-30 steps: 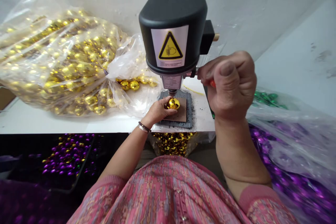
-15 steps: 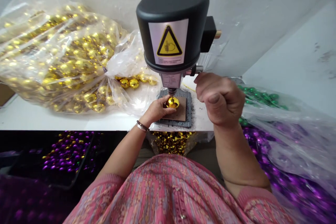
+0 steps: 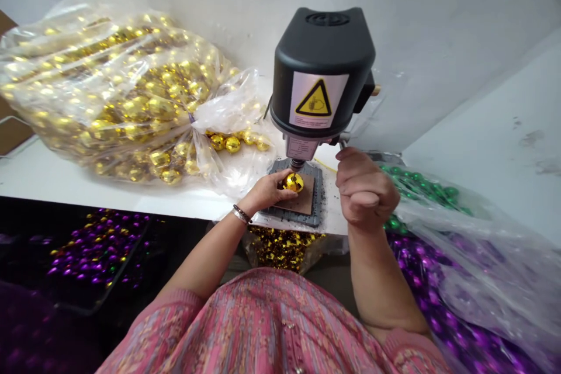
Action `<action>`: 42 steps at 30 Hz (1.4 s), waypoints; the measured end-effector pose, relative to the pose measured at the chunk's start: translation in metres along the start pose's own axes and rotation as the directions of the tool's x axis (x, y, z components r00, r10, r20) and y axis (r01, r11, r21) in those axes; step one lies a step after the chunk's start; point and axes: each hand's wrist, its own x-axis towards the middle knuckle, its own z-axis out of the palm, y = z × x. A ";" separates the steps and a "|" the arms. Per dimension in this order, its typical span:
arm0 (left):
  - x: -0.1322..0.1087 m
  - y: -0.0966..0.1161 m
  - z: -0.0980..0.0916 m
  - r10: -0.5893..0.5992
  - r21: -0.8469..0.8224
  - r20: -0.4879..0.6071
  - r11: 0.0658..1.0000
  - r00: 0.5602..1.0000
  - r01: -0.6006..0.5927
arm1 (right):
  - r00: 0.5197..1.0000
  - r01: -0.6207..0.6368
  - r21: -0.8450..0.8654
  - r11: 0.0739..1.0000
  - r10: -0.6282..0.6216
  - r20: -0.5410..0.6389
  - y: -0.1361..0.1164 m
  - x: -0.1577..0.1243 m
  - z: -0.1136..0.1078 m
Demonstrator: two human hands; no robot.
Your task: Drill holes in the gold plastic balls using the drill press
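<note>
My left hand (image 3: 268, 191) is closed on a shiny gold faceted ball (image 3: 293, 183), with thumb and fingers at its left side. The ball rests on a brown board (image 3: 304, 203) that lies on the grey base plate (image 3: 316, 219) of a small black drill press (image 3: 322, 52). Directly above the ball is the drill chuck (image 3: 297, 165); whether the bit touches the ball is hard to make out. At the machine's right, my right hand (image 3: 368, 187) is wrapped round the metal feed lever (image 3: 343, 139), and only the lever's upper end shows.
A large clear bag (image 3: 131, 111) of gold beads fills the table's left side. A bag of gold pieces (image 3: 284, 245) sits below the table edge. Green beads (image 3: 423, 184) and bagged purple beads (image 3: 442, 298) lie at right, with a bin of mixed beads (image 3: 99, 248) lower left.
My view has shifted, so the drill press sits lower and further right in the picture. Both hands keep their hold, and my right fist has turned slightly on the lever.
</note>
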 end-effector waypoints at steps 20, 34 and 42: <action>-0.002 -0.002 0.003 -0.030 -0.063 -0.022 0.998 0.999 0.028 | 0.989 -0.075 -0.057 0.996 0.067 -0.131 -0.006 0.019 0.008; -0.057 -0.014 -0.022 0.083 -0.114 0.171 0.991 0.982 -0.064 | 0.875 -0.315 0.025 0.949 0.300 -0.380 -0.006 0.063 0.027; 0.015 -0.051 -0.100 -0.169 0.189 -0.557 0.928 0.813 0.322 | 0.887 -0.283 0.072 0.956 0.290 -0.359 -0.007 0.061 0.023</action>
